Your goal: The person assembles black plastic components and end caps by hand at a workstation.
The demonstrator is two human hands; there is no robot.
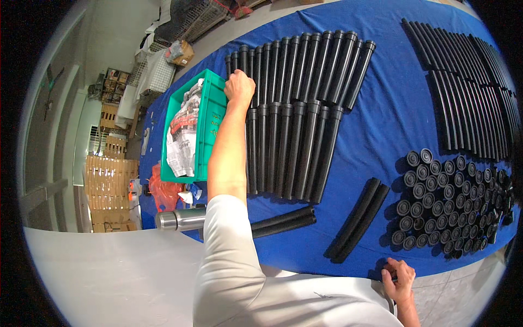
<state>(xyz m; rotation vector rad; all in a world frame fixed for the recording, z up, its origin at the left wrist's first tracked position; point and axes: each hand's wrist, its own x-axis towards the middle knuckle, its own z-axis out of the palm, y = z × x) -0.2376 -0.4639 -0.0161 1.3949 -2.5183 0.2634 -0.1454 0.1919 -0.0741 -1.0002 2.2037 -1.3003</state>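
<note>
My left hand [239, 87] reaches out over the upper left end of a row of black capped tubes [291, 65], right beside a green plastic crate [215, 109]. Its fingers are curled closed at the tubes; whatever is inside the grip is hidden by the hand. A second row of black tubes [294, 147] lies nearer to me, partly behind my left forearm. At the near edge of the blue cloth, my right hand [400, 279] rests with loosely bent fingers and the thumb apart, holding nothing.
Crumpled newspaper [185, 131] fills the crate. A steel flask [182, 219] and a red plastic bag [165, 188] are at the left. Two loose dark tubes [357, 220] lie mid-table. Stacked round-ended black pieces [441, 204] and thin black rods [463, 103] cover the right side.
</note>
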